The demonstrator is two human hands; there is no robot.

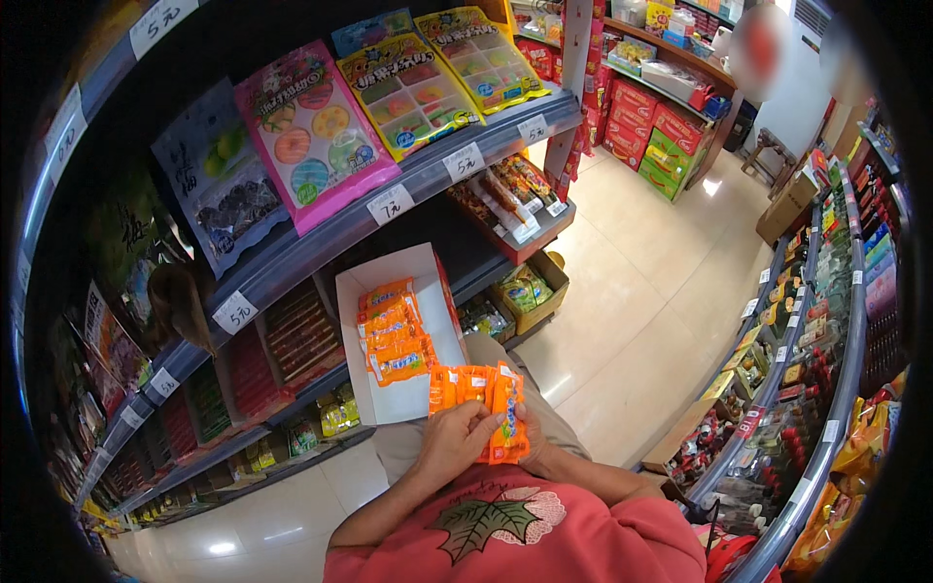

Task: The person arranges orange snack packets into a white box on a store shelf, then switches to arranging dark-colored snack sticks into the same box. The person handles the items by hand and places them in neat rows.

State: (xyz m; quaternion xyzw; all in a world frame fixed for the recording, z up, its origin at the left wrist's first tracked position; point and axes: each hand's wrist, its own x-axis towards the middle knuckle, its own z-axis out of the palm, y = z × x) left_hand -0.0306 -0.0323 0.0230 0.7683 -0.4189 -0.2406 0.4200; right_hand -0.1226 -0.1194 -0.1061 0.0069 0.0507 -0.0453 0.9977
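Just above my lap, my left hand [453, 436] and my right hand [534, 431] hold a bunch of small orange snack packets [509, 415]. My left fingers press on the front of the bunch, while my right hand supports its right side, partly hidden behind it. A white-lined cardboard box [393, 405] is tilted to the upper left of my hands, between them and the shelf. Inside it, a row of overlapping orange packets [397, 357] lies along its middle. The lowest packet in the box is close to the held bunch.
On the left, a shop shelf [430, 171] carries candy bags, including a pink one [317, 135], with price tags along its edge. Boxes of thin snack sticks [299, 321] sit below. A bottle-lined shelf [787, 364] bounds the right side, across the tiled aisle [634, 291]. Red cartons [634, 120] stand farther back.
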